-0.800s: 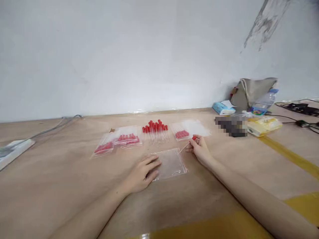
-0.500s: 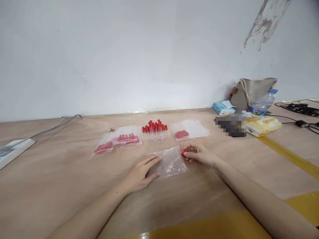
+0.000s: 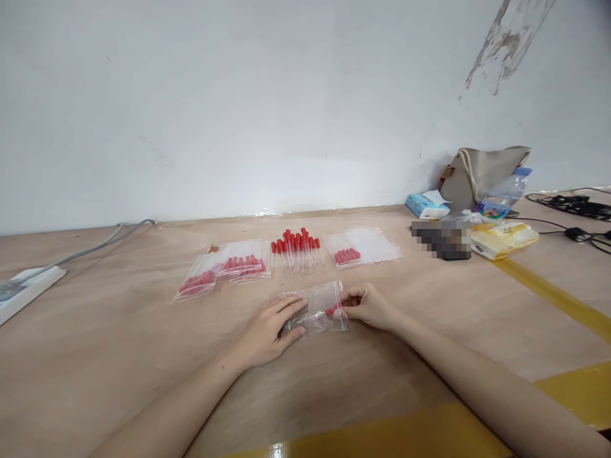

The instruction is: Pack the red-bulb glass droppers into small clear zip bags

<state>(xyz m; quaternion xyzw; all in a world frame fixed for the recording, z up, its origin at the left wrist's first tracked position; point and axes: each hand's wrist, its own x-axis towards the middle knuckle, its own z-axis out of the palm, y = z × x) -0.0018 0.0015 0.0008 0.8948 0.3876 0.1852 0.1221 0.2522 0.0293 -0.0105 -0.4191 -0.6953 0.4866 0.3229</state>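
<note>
A clear zip-lock bag (image 3: 322,299) lies on the table in front of me. My left hand (image 3: 279,324) rests flat on the bag's left end, fingers apart. At its right, open end, my right hand (image 3: 360,306) pinches a dropper (image 3: 331,310) with a red rubber bulb. The bulb is inside the bag's mouth, together with my fingertips; the clear tube is hard to make out. Behind the bag lies a bunch of red-bulbed droppers (image 3: 296,248), tubes pointing toward me.
Filled bags of droppers (image 3: 243,262) lie at left, with another filled bag (image 3: 347,254) beside flat empty bags (image 3: 379,245) at right. Farther right are a tissue pack (image 3: 426,207), a yellow pack (image 3: 506,238), a grey bag (image 3: 491,172) and black cables (image 3: 580,207). A power strip (image 3: 33,289) sits far left.
My right hand has moved left, carrying the dropper's red bulb from just outside the bag's mouth to inside it. The left hand stays on the bag.
</note>
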